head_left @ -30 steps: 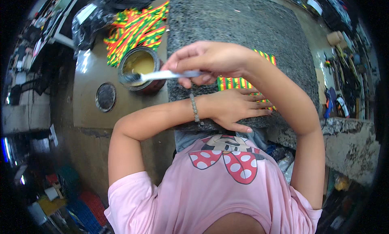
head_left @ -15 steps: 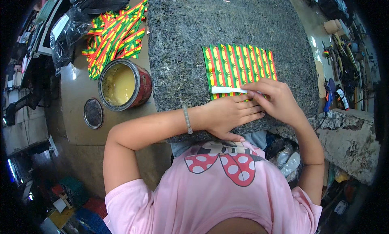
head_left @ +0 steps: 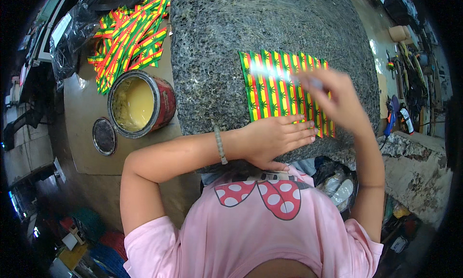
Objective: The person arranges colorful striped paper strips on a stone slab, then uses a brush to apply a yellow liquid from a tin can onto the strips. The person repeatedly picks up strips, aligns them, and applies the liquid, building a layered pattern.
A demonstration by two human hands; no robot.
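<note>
Striped strips (head_left: 271, 97) in red, yellow and green with dark leaf prints lie side by side as a sheet on a dark, speckled, padded block (head_left: 207, 51). My left hand (head_left: 277, 137) rests flat on the near edge of the sheet, fingers stretched to the right. Above the sheet's right part, my right hand (head_left: 335, 97) is closed on a slim white tool shaped like a toothbrush (head_left: 270, 72). Its broad end points left over the far part of the strips. Motion blurs the tool and fingertips, so I cannot tell whether it touches them.
Left of the block stands an open red can (head_left: 167, 104) of pale yellow paste, its round lid (head_left: 104, 136) beside it. Beyond lies a heap of loose striped strips (head_left: 130, 42) near a black plastic bag (head_left: 72, 42). A rough concrete ledge (head_left: 415, 167) is at right.
My right hand has moved the white tool from the near edge toward the far part of the sheet. My left hand stays flat on the near edge.
</note>
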